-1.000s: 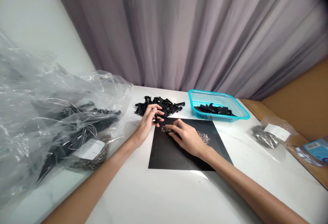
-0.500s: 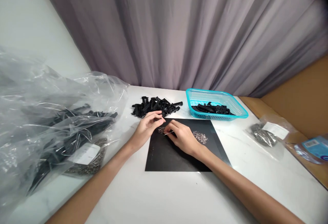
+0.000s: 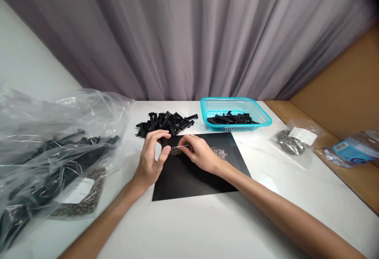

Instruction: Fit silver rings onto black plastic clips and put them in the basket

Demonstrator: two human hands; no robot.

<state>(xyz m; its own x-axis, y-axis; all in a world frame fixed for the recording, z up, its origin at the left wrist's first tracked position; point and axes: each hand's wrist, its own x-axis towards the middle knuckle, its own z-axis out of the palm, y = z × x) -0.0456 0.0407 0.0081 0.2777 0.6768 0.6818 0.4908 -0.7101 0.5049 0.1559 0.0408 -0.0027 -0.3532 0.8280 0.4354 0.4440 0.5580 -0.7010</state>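
My left hand (image 3: 151, 159) is raised over the left part of a black mat (image 3: 189, 176), fingers curled round a small black plastic piece that barely shows. My right hand (image 3: 199, 152) pinches a thin metal pin (image 3: 180, 146) whose tip points at the left hand. Under the fingers lies a small heap of metal pins (image 3: 175, 152). A second heap of metal pins (image 3: 219, 152) sits on the mat to the right of my right hand. A pile of black plastic parts (image 3: 164, 122) lies just behind the mat.
A turquoise basket (image 3: 235, 105) with black parts stands behind the mat on the right. A large clear plastic bag (image 3: 50, 148) of black parts and a pouch of metal pieces fills the left. A small bag of metal pieces (image 3: 291, 142) lies right, beside a cardboard wall.
My left hand came back from the black pile with a piece and lifted toward me. My right hand picked a pin off the heap. The view swung left.
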